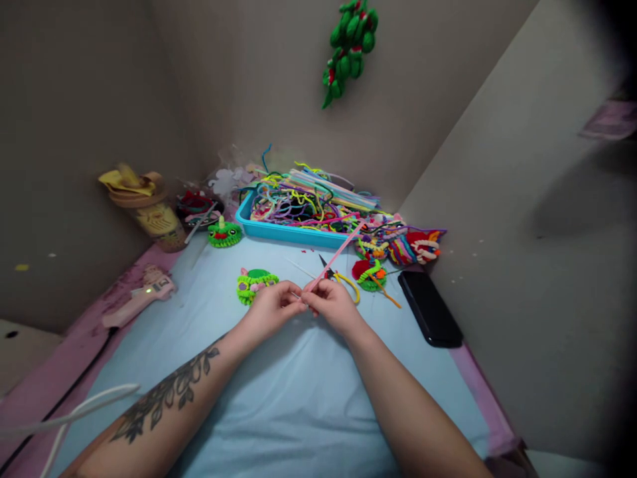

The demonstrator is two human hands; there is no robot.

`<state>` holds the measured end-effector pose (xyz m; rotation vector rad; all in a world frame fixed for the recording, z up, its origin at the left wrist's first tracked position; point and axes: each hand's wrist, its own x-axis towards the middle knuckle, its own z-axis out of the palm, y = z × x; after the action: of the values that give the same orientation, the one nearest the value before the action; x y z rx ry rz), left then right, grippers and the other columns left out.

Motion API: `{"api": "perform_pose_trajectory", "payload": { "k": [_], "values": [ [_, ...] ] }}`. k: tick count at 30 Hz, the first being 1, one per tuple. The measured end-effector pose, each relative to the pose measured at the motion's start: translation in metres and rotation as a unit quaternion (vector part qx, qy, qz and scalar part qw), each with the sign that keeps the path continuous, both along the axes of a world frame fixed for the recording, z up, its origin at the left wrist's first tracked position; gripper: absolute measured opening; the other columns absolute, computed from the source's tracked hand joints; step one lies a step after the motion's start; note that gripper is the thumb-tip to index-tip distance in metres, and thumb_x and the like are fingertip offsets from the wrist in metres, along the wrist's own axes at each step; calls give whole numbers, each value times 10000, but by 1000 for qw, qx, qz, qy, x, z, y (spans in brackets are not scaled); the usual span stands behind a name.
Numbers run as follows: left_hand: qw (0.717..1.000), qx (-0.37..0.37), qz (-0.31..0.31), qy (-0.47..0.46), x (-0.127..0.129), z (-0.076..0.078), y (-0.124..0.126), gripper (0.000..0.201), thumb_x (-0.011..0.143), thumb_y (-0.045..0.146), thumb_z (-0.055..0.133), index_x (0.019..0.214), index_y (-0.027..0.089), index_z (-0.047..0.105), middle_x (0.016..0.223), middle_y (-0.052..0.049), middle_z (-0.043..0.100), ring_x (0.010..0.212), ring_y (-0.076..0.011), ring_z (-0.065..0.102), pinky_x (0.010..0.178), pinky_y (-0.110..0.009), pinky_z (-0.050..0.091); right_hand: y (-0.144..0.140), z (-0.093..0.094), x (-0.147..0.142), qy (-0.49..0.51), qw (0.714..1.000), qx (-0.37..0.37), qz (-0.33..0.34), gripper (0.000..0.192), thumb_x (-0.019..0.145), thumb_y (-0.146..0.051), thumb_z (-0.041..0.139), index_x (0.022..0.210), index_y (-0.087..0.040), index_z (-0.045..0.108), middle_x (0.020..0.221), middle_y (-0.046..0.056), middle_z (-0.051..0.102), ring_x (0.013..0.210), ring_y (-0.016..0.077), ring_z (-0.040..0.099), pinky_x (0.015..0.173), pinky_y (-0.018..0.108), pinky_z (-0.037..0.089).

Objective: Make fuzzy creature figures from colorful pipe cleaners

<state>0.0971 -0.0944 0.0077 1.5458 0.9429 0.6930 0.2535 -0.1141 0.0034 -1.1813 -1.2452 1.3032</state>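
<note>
Over the middle of the table, my left hand (276, 305) and my right hand (332, 304) meet fingertip to fingertip. Both pinch a pink pipe cleaner (338, 253), whose long free end slants up and to the right. Just behind the hands lie scissors (351, 282) with yellow handles, partly hidden by my right hand. A green fuzzy frog-like figure (257, 284) sits close to my left hand. Right of the scissors is a red and green fuzzy piece (369, 274) with an orange pipe cleaner (387, 292) sticking out.
A blue tray (298, 232) heaped with colourful pipe cleaners stands at the back. A pink glue gun (139, 302) and a tall cup (159, 222) are on the left, near a green figure (223, 234). At right lies a black phone (430, 311). Green fuzzy decorations (348, 56) hang on the wall.
</note>
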Motion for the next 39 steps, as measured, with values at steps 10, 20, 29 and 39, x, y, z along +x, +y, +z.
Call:
{"api": "perform_pose_trajectory", "payload": {
  "k": [10,20,29,39],
  "values": [
    [998,37,46,3,0,-2,0,198,700,284,656,831,152,590,738,-34,668,699,-151,624,574,-221,449,2,-6,0,-21,999,19,-22,205,678,-353,688,697,-161,619,555,-24,563,464,90,462,438,216,361],
    [998,-51,7,-18,-2,0,4,224,657,347,681,691,129,647,564,3,603,513,-96,508,504,-213,367,5,-10,5,97,992,40,-68,229,672,-364,700,697,-181,565,516,-52,466,425,71,367,415,210,263],
    [978,-162,67,-114,-4,5,7,272,579,359,744,663,131,622,571,-2,600,516,-87,491,522,-211,371,2,-6,9,12,977,183,-113,109,703,-278,697,683,-201,623,675,-3,547,623,127,505,583,263,399],
    [929,-243,122,-252,-2,5,9,238,550,253,778,648,133,597,594,23,566,545,-67,506,532,-184,389,-9,-7,-6,-161,929,330,-35,58,750,-211,643,800,-234,663,747,35,626,700,166,567,619,307,455]
  ]
}}
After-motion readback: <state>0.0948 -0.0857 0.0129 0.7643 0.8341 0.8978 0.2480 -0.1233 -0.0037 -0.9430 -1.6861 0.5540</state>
